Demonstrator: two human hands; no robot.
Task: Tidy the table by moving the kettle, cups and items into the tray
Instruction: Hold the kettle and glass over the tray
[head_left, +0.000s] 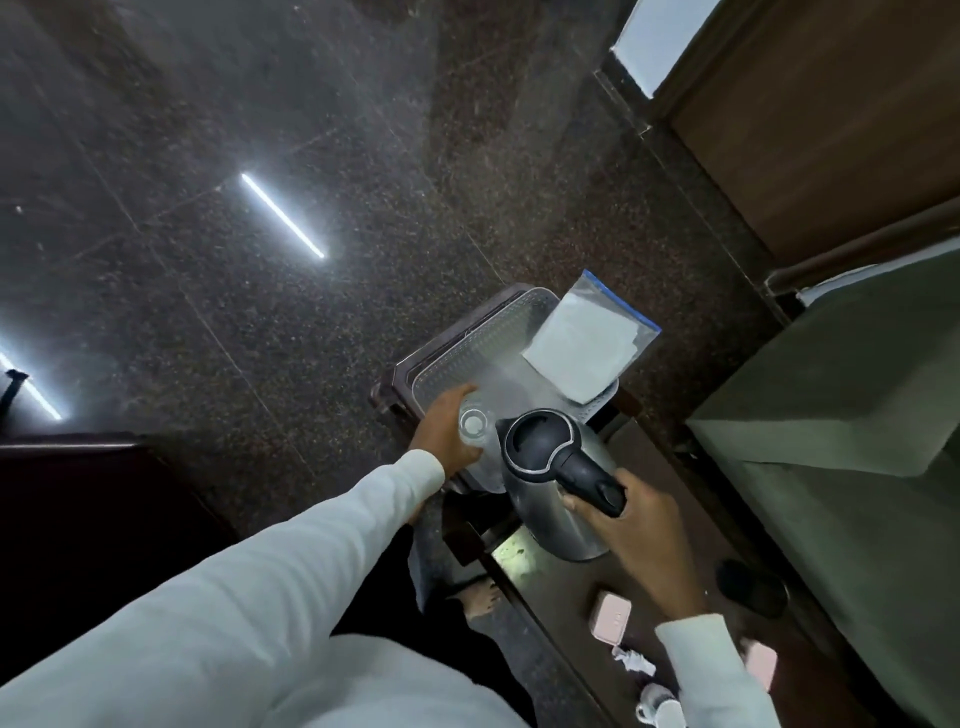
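Dark speckled stone floor (260, 312) filling most of the view beyond both hands. Dark wooden table (670, 525) under the right forearm. White perforated tray (467, 338) just ahead of the left hand, on a dark stool or stand; surface beneath hard to make out.

Clear zip bag (587, 343) with white folded contents lying across the tray's far corner, beyond both hands.

Steel kettle (550, 488) with black lid and handle, carried off the table, between table edge and tray. Right hand (628, 525) wrapped closed round the handle.

Left hand (447, 431) curled around a clear plastic bottle (475, 431) at the tray's near rim, just left of the kettle lid.

Behind the right wrist, on the table: two pink cases (610, 616), crumpled paper (634, 661), white cup (657, 704), dark round base (750, 587) to its right.

Risks, judged: kettle body close to bottle and left hand, so a knock on the way down. Kettle set too near the tray's rim could tip the tray off its narrow support. Any water inside could slosh out if tilted.
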